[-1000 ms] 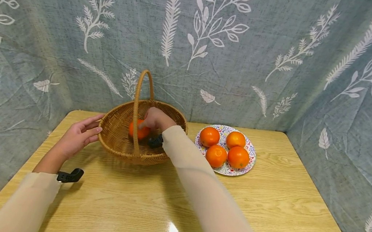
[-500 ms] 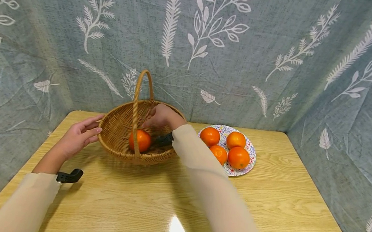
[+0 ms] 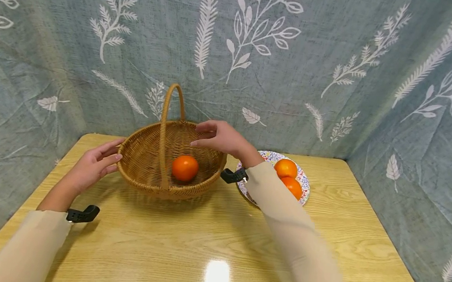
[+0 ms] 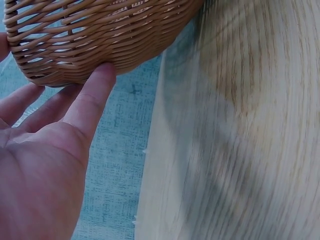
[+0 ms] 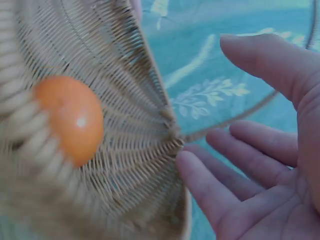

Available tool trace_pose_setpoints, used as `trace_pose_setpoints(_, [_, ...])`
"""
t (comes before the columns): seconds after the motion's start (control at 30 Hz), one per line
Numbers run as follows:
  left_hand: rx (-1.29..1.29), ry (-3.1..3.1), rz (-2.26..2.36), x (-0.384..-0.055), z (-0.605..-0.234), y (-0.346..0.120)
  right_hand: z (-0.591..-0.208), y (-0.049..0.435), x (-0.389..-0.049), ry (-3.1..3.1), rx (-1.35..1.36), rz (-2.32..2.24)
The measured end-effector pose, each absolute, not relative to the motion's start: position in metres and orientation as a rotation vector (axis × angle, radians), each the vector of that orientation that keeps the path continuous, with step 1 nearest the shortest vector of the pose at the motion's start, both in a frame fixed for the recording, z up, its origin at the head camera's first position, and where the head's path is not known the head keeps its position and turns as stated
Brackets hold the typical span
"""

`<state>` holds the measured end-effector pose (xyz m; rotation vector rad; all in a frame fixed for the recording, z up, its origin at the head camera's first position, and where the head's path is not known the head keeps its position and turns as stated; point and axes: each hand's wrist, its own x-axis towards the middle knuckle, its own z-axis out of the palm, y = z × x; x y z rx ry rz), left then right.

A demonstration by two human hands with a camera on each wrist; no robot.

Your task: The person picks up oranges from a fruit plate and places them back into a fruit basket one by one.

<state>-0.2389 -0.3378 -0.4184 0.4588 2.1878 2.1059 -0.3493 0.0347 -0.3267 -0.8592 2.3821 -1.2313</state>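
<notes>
A wicker basket (image 3: 141, 152) with a tall arched handle (image 3: 165, 123) stands at the back left of the table. One orange (image 3: 185, 168) lies inside it, right of the handle; the right wrist view shows the same orange (image 5: 75, 120) behind the blurred handle. My left hand (image 3: 90, 168) touches the basket's left end, fingers extended, thumb tip at the rim. In the left wrist view, fingertips of the left hand (image 4: 50, 145) meet the woven wall (image 4: 100, 40). My right hand (image 3: 224, 138) hovers over the basket's right rim, fingers loosely spread, holding nothing.
A patterned plate (image 3: 305, 181) with oranges (image 3: 286, 168) stands right of the basket, partly hidden by my right sleeve (image 3: 281, 198). A leaf-print cloth (image 3: 229, 101) hangs behind the wooden table (image 3: 154, 246). Each wrist wears a black device (image 3: 234, 175).
My right hand has let go of the orange in the basket and moved up and right, to the right rim. The orange has shifted slightly right. My left hand has stayed at the rim.
</notes>
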Motion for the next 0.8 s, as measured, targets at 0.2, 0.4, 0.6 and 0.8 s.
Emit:
trace_pose_setpoints(0.2, [0.462, 2.204, 2.087, -0.239, -0.416, -0.337, -0.332, 0.084, -0.334, 2.280, -0.826, -1.536])
trace_pose_setpoints(0.4, [0.458, 2.182, 2.097, -0.238, -0.416, -0.337, -0.344, 0.130, -0.317, 2.271, -0.763, -1.779])
trace_pose_setpoints(0.6, [0.441, 2.179, 2.097, -0.237, -0.417, -0.337, -0.360, 0.175, -0.300, 2.299, -0.740, -1.884])
trace_pose_setpoints(0.8, [0.454, 2.177, 2.111, -0.237, -0.417, -0.336, -0.375, 0.218, -0.283, 2.366, -0.666, -1.897])
